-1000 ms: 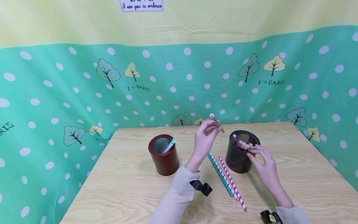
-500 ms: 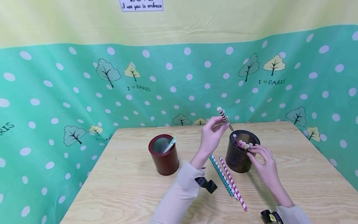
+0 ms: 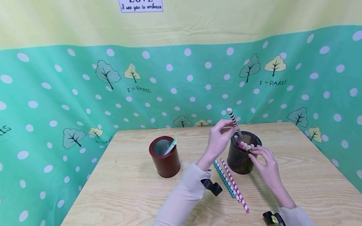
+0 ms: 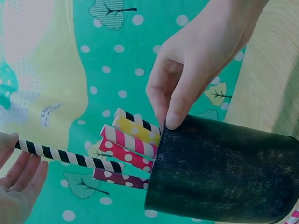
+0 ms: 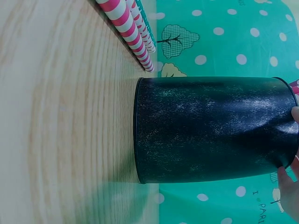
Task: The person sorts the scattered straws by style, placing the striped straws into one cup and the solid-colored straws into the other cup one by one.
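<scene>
My left hand (image 3: 220, 141) pinches a black-and-white striped paper straw (image 3: 232, 116) over the black cylindrical cup (image 3: 239, 163). In the left wrist view, the striped straw (image 4: 70, 156) slants toward the cup's mouth, its lower end close to the straws inside. My right hand (image 3: 267, 166) grips the near right rim of that cup with thumb and fingertips, as the left wrist view also shows. Several straws stand in the cup, among them a pink striped one (image 4: 128, 140), a red dotted one (image 4: 124, 155) and a yellow dotted one (image 4: 138, 129). Their lower parts are hidden.
A dark red cup (image 3: 166, 163) with a green-and-white straw (image 3: 171, 146) leaning in it stands to the left. Between the cups lie a pink-and-white striped straw (image 3: 234, 185), a teal dotted straw (image 3: 223, 179) and a white dotted one. A patterned cloth (image 3: 181, 75) hangs behind the table.
My left hand has moved right with the black-and-white straw, which has tilted more upright and now reaches over the black cup. The right hand has stayed on the rim.
</scene>
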Tool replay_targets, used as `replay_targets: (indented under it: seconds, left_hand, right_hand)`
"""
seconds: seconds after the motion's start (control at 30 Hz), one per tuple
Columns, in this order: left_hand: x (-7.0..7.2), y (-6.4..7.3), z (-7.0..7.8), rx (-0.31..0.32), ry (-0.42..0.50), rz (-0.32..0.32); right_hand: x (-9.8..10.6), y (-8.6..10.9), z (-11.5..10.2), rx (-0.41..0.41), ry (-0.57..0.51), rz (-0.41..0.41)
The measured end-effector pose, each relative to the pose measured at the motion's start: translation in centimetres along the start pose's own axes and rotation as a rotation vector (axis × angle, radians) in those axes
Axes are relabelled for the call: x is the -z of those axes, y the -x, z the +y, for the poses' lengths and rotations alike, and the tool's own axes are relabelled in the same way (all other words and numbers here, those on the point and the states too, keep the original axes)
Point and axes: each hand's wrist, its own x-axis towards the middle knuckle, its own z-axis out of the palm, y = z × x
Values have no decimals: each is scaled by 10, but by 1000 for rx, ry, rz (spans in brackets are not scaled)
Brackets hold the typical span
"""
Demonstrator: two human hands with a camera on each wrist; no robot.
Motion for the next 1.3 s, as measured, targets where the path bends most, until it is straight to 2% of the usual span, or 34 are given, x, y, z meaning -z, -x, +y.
replay_targets:
  seconds: [0.13,0.3,0.47,0.53,0.73,0.93,1.0,1.23,1.3]
  left_hand:
    - [-2,1,-1,-11,-26,-21]
    - [-3,3,-3,-24,-75,-49]
    - [-3,5,-8,-28,-127,-66]
    - [-2,6,-14,-30,-129,-66]
    - [2,8,-43,-6,-97,-86]
    - [13,19,-58,49,-132,-89]
    - [18,23,-58,74,-130,-98]
    - [30,35,-40,159,-145,-174]
    - [33,38,-41,178,-159,-201]
  right_hand:
    - [0,-2,-5,-3,7,9]
    - [1,-2,-5,38,-1,8]
    - [1,-1,0,38,2,-5]
    - [1,-1,2,35,7,-5]
    - [-1,-1,3,38,-2,4]
    - [-1,-2,2,17,1,-6]
    - [-1,-2,1,8,7,-11]
    - [0,-2,-3,-30,4,-15]
    - [0,-1,-3,-35,2,-14]
